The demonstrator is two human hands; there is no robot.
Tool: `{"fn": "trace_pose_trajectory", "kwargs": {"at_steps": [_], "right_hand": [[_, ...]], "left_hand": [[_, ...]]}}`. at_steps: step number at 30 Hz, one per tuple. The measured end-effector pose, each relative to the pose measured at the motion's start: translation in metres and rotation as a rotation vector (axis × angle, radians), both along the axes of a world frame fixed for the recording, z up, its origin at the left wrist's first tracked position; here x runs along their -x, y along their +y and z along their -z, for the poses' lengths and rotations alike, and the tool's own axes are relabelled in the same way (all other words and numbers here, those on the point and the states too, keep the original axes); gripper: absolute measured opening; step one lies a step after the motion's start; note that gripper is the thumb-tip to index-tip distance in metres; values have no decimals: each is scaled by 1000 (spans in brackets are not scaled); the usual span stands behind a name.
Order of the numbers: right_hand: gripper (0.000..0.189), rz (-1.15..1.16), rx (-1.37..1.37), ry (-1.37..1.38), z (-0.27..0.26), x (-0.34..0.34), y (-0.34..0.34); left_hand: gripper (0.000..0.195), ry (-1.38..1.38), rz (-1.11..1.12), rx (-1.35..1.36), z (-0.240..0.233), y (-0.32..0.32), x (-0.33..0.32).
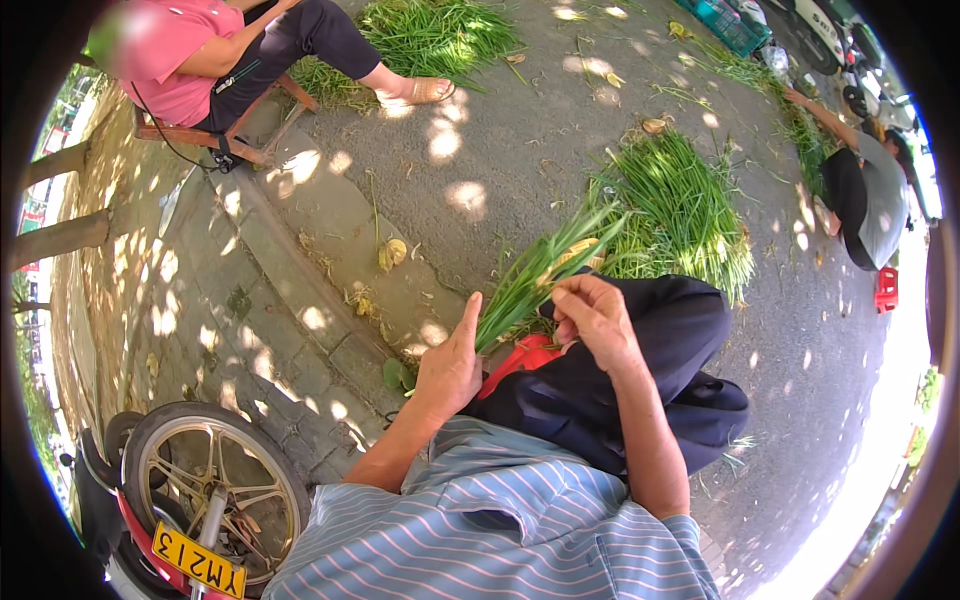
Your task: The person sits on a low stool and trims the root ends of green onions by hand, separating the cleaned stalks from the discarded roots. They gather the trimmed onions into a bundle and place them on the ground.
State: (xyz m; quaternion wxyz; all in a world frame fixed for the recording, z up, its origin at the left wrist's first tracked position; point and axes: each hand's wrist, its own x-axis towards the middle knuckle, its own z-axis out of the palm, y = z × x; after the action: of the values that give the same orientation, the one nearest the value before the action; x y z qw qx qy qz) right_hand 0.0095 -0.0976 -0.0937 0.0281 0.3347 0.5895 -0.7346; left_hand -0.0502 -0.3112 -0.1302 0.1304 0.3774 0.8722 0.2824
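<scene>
My left hand holds a loose bunch of long green leaves, probably Chinese chives, above my lap; the tips fan out toward the far right. Beside the bunch is my right hand, thumb and forefinger pinched together close to the leaves. Whether a single blade is between those fingertips is too small to tell. Under the hands lies something red, perhaps a plastic bag, partly covered by my dark trousers. Just beyond my knee a large pile of the same greens rests on the asphalt.
Behind my left side stands a motorcycle wheel with a yellow plate. A person in pink sits on a wooden chair near another pile of greens. At right, another person bends near greens and a red stool. A curb runs leftward.
</scene>
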Motion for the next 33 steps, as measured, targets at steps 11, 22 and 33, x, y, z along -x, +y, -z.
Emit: {"fn": "trace_pose_trajectory", "kwargs": {"at_steps": [11, 22, 33], "right_hand": [[11, -150, -1508, -479, 68, -13, 152], [25, -388, -635, -215, 1, -3, 43], [17, -467, -963, 300, 8, 12, -33]], "left_hand": [[91, -57, -69, -80, 2, 3, 5], [91, -29, -76, -9, -5, 17, 6], [80, 229, -10, -27, -3, 17, -1]]}}
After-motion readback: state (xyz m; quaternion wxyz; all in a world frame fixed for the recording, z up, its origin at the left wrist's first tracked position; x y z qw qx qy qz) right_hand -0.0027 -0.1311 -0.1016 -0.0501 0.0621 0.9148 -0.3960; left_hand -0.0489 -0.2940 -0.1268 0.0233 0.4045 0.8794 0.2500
